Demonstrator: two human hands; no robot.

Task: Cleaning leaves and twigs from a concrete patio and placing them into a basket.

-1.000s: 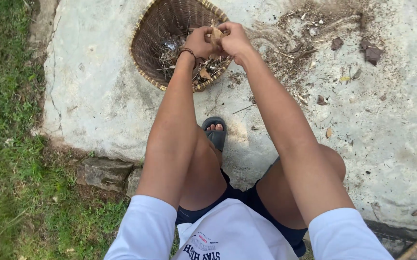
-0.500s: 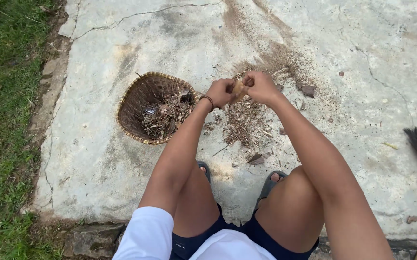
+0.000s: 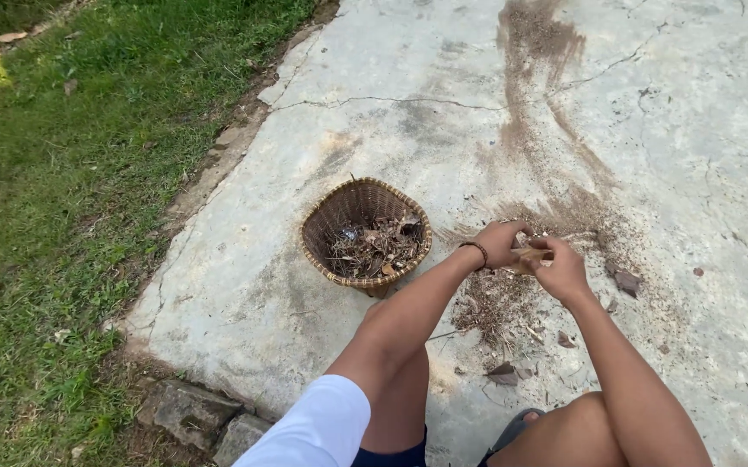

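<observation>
A: What is closest to the person?

B: A knee and a bit of sandal at the bottom. Just past them lie dry leaves on the slab.

A: And the hands?

B: They are a little farther out, over a heap of twigs and dirt. The left hand and the right hand meet there. Both are closed around one small flat tan piece, maybe a scrap of card or a dry leaf. Each hand pinches one end. It is held just above the heap, not on the ground.

A: How would the person do this bit well?

B: Probably by keeping the piece low and flat, so it gets under the bits. A tight pinch at both ends would keep it from bending. Short pushes would spill less than one big push.

A: Where is the basket?

B: Just left of the left hand, near but not touching. It already has leaves and twigs in it.

A: What is farther away?

B: A brown streak of dirt runs up the slab. Grass lies along the left side.
</observation>
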